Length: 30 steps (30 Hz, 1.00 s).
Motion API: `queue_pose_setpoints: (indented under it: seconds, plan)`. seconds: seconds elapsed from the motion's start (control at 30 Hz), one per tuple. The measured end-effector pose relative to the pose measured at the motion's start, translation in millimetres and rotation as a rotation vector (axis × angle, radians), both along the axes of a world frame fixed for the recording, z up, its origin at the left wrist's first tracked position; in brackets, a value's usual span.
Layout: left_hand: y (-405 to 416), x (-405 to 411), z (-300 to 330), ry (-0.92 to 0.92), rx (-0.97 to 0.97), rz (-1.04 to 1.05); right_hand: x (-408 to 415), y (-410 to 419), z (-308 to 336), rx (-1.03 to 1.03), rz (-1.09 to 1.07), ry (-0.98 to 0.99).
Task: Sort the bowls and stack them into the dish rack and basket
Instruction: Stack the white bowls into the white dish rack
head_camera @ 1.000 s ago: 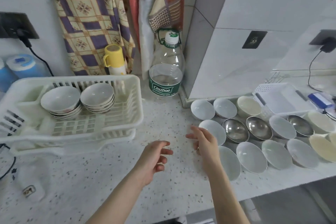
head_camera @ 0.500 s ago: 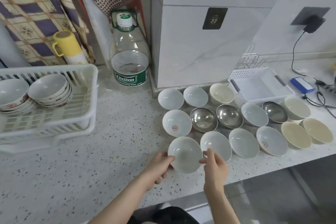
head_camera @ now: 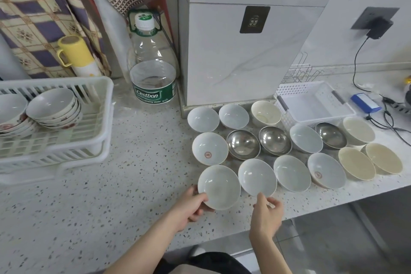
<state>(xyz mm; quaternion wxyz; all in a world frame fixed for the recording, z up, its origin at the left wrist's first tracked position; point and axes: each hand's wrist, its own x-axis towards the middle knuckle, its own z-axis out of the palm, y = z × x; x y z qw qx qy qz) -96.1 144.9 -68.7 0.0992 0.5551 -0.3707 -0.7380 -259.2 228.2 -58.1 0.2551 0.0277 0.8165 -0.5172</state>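
Head view is showing us two bare hands working at the lower centre of the frame. Our left hand point(head_camera: 189, 207) is gripping the near rim of a glossy white bowl point(head_camera: 219, 187), thumb on the inside edge, fingers curled beneath. Our right hand point(head_camera: 266, 211) is reaching toward the neighbouring white bowl point(head_camera: 257, 177), fingers loosely bent and pinching nothing; its fingertips are sitting at that bowl's near edge, and we cannot tell whether they are touching it.

Right of centre, bowls are lying in rough rows: smooth white porcelain ones, some carrying a red emblem, three shiny steel bowls point(head_camera: 243, 147), and matte cream ones point(head_camera: 357, 163). Behind them a white perforated plastic basket point(head_camera: 311, 104) is sitting. At the left edge, a white slatted plastic dish rack point(head_camera: 66, 142) is holding two stacks of shallow bowls point(head_camera: 54, 109).

Everything is resting on a speckled terrazzo counter point(head_camera: 133, 173). At the upper centre a clear water bottle point(head_camera: 153, 69) and a yellow flask point(head_camera: 77, 55) are standing before patterned hanging cloths, beside marble-look wall tiles.
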Motion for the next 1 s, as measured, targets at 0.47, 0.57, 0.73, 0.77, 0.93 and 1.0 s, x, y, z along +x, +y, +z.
queue_pose_setpoints:
  seconds: [0.47,0.57,0.73,0.77,0.93,1.0]
  plan:
    - [-11,16,12,0.103,-0.002,-0.018,3,-12,-1,-0.152,-0.009,-0.189]
    - [-18,29,21,0.152,-0.021,-0.011,13,-9,0,-0.178,-0.051,-0.157]
    - [-31,64,44,0.246,-0.074,0.037,51,-13,13,-0.257,-0.076,-0.138]
    - [-34,74,50,0.266,-0.088,0.050,61,-16,17,-0.274,-0.066,-0.129]
    - [-48,145,82,0.331,-0.158,0.162,124,-42,47,-0.365,0.053,-0.138]
    - [-55,180,96,0.330,-0.192,0.254,153,-54,61,-0.403,0.138,-0.134]
